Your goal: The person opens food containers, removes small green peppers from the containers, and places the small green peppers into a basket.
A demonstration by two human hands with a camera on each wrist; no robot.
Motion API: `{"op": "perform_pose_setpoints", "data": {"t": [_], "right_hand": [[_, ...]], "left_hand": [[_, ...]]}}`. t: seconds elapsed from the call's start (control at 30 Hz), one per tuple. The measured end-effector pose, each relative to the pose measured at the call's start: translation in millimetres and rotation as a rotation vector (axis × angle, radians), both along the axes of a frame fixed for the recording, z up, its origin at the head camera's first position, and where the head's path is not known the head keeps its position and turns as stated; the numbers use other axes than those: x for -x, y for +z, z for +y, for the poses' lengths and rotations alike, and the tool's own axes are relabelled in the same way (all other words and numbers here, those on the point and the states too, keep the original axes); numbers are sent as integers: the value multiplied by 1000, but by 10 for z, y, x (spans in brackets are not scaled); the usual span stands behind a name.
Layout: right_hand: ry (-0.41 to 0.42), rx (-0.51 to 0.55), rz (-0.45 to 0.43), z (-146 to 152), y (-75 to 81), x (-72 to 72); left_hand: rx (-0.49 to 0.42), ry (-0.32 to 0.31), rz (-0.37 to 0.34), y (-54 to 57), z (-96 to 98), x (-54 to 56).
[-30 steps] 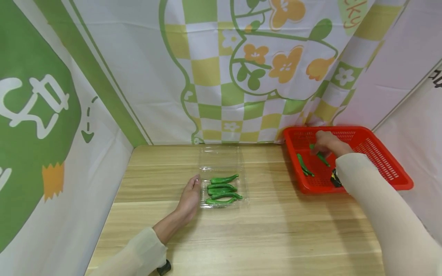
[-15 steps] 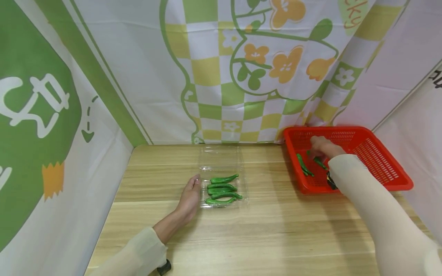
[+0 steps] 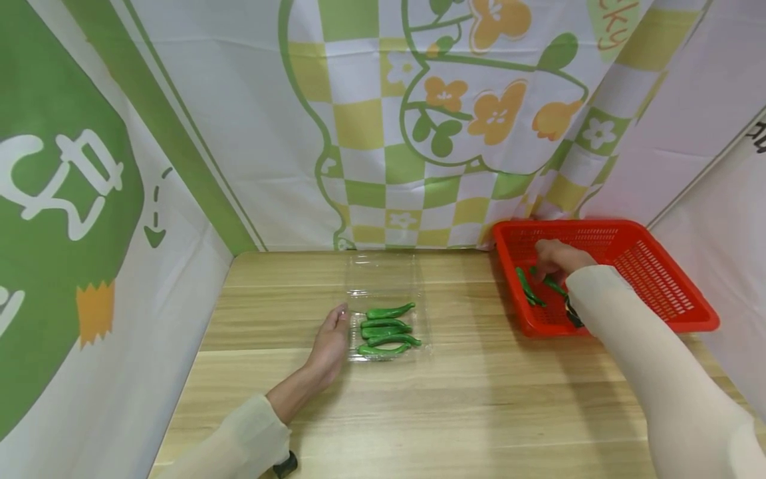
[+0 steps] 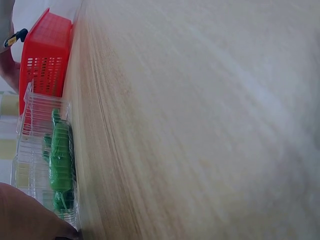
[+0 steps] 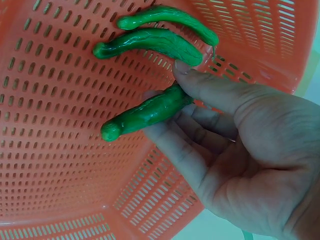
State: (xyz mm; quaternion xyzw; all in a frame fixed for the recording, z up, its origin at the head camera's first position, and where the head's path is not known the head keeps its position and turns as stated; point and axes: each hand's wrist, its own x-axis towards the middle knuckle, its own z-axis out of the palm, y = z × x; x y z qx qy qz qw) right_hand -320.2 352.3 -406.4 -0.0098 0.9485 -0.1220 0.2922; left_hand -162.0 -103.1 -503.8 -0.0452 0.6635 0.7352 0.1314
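Note:
My left hand [image 3: 328,349] holds the left side of a clear plastic clamshell box [image 3: 382,273], its lid folded back. Several green chili peppers [image 3: 385,331] lie side by side in the box. My right hand [image 5: 250,145] is inside a red plastic basket [image 3: 673,279], with thumb and fingers around one green chili pepper [image 5: 145,115]. Beside that pepper two more, an upper one [image 5: 167,19] and a lower one [image 5: 150,42], lie on the basket floor. The left fingertips are hidden in the left wrist view, where only part of the hand [image 4: 30,215] shows.
Both things stand on a light wooden table [image 3: 455,399], the basket at the back right. A printed cloth [image 3: 407,133] hangs behind the table, and more cloth walls rise at left and right.
Within the basket my right hand has moved slightly left and toward me, and the pepper at its fingers has shifted with it. My left hand and the box stay put.

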Motion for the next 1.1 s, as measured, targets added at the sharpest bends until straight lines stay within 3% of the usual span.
{"op": "perform_pose_setpoints", "data": {"t": [0.73, 0.97, 1.1], "right_hand": [[80, -83, -35, -88, 21, 80], [28, -86, -53, -114, 29, 43], [-84, 13, -125, -121, 50, -11]], "left_hand": [[47, 18, -11, 4, 2, 8], [34, 14, -5, 13, -1, 3], [24, 17, -2, 1, -3, -1]]}}
